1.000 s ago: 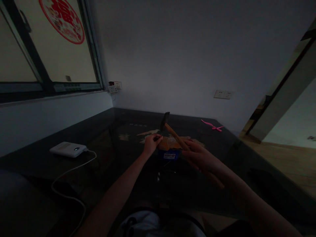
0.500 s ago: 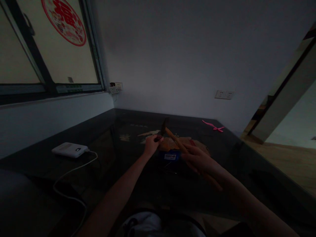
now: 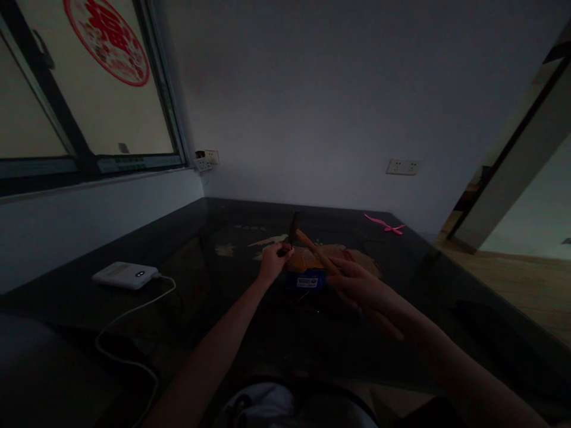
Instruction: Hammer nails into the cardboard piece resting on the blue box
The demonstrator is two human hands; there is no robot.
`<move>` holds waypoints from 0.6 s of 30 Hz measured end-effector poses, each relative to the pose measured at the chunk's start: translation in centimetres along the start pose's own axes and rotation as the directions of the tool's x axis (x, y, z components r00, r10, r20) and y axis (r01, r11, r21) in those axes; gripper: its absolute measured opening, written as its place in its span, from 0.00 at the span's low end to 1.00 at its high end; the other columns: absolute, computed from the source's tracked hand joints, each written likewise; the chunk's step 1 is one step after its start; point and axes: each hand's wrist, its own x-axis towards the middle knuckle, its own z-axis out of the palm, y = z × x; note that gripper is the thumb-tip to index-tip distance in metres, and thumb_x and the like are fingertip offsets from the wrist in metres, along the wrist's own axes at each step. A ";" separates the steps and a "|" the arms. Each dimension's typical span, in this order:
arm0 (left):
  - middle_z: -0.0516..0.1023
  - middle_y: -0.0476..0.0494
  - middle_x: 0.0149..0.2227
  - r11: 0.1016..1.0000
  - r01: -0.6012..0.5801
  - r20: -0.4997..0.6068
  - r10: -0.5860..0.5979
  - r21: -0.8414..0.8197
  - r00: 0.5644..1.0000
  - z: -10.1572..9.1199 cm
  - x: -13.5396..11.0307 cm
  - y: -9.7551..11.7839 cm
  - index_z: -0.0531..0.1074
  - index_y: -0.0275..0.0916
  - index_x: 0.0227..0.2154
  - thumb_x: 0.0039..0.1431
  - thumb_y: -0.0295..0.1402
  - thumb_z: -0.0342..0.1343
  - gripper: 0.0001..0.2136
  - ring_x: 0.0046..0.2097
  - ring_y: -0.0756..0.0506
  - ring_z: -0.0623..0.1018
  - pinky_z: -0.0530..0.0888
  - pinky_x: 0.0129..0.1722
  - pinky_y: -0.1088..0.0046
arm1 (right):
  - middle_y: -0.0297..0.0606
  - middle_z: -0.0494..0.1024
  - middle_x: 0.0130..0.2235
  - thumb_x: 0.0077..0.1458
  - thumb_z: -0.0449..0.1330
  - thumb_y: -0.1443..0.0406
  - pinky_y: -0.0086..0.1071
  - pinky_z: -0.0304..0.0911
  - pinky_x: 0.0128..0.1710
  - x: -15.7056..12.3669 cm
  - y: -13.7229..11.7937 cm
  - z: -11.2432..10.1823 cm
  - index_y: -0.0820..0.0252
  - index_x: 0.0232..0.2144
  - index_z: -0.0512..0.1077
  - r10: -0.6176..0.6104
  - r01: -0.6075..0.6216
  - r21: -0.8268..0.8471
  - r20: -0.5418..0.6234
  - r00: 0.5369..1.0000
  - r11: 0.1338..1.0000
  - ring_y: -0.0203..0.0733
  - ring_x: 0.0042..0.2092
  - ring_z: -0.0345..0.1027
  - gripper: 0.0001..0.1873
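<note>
My right hand (image 3: 357, 282) is wrapped round the wooden handle of a hammer (image 3: 319, 252), which slants up and to the left. Its dark head (image 3: 293, 227) is close by the fingertips of my left hand (image 3: 272, 263). Those fingers are pinched together over the left edge of an orange-brown piece (image 3: 304, 260); what they hold is too dark and small to name. Under that piece sits a blue box (image 3: 303, 280) with a white label on its front. A crumpled brown sheet or bag (image 3: 361, 261) lies just behind, partly hidden by my right hand.
All this stands on a dark, glossy table (image 3: 276, 333). To the left lies a white power bank (image 3: 125, 275) with a white cable (image 3: 127, 309). A pink ribbon-like item (image 3: 392, 229) is at the far right, near the wall (image 3: 303, 119).
The hammer head sits slightly further left and more upright beside my left fingertips. Both hands have stayed almost in place, and the camera view has shifted a little.
</note>
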 end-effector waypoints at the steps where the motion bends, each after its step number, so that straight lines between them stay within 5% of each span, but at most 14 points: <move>1: 0.78 0.44 0.30 1.000 0.000 -0.001 0.000 -0.001 1.000 0.0 0.0 0.0 0.74 0.35 0.28 0.49 0.32 0.57 0.06 0.33 0.47 0.77 0.73 0.33 0.72 | 0.20 0.59 0.14 0.50 0.53 0.63 0.20 0.47 0.09 -0.1 -0.2 0.0 0.62 0.56 0.55 -0.008 0.008 0.004 -0.003 1.000 1.000 0.27 0.11 0.49 0.30; 7: 0.78 0.44 0.30 1.000 -0.024 -0.017 0.024 -0.020 1.000 0.0 -0.1 0.6 0.74 0.36 0.27 0.50 0.32 0.57 0.05 0.34 0.47 0.77 0.73 0.36 0.72 | 0.21 0.60 0.15 0.49 0.54 0.63 0.20 0.44 0.08 -0.5 -1.1 -0.2 0.64 0.56 0.55 -0.096 0.098 0.058 -0.033 0.995 0.994 0.26 0.11 0.48 0.31; 13: 0.78 0.44 0.29 0.999 0.030 0.010 -0.030 -0.018 1.000 0.0 -0.1 0.6 0.74 0.35 0.26 0.50 0.34 0.56 0.07 0.32 0.47 0.77 0.73 0.33 0.72 | 0.20 0.58 0.12 0.50 0.53 0.62 0.19 0.47 0.08 -0.2 -0.1 -0.5 0.64 0.56 0.56 -0.011 0.011 0.010 0.035 0.999 1.000 0.27 0.11 0.49 0.30; 18: 0.78 0.44 0.31 0.999 -0.014 -0.016 0.014 -0.031 1.000 0.0 -0.1 0.5 0.74 0.36 0.26 0.49 0.33 0.57 0.05 0.34 0.47 0.77 0.73 0.36 0.72 | 0.21 0.59 0.14 0.50 0.54 0.63 0.19 0.45 0.08 -0.8 -1.0 -0.6 0.63 0.56 0.56 -0.071 0.071 0.058 -0.002 0.998 0.996 0.26 0.11 0.48 0.30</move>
